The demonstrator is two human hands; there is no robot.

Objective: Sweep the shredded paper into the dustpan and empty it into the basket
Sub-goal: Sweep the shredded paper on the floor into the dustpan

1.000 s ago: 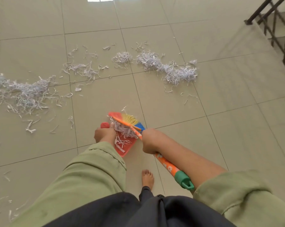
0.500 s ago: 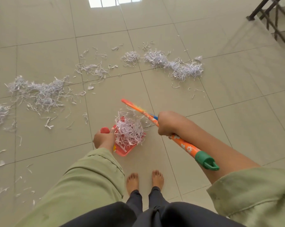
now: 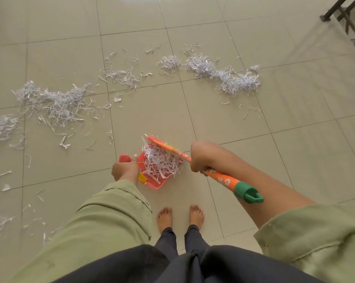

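Observation:
My left hand (image 3: 125, 168) grips the red handle of a small red dustpan (image 3: 154, 181), held in the air above the floor in front of my feet. A heap of white shredded paper (image 3: 161, 160) fills the pan. My right hand (image 3: 199, 158) grips the orange flowered handle of a small broom (image 3: 223, 179) with a green end cap. The broom's head lies against the far side of the paper heap. More shredded paper lies on the floor: a long pile (image 3: 223, 75) far right, a spread pile (image 3: 54, 101) at the left. No basket is in view.
The floor is pale beige tile (image 3: 295, 99). My bare feet (image 3: 180, 217) stand just below the dustpan. A dark metal railing (image 3: 348, 19) runs along the upper right corner. Loose paper strips (image 3: 0, 223) are scattered along the left edge.
I have stood up and both feet came into view. The dustpan rose off the floor with its paper load, and the broom head came back against the heap.

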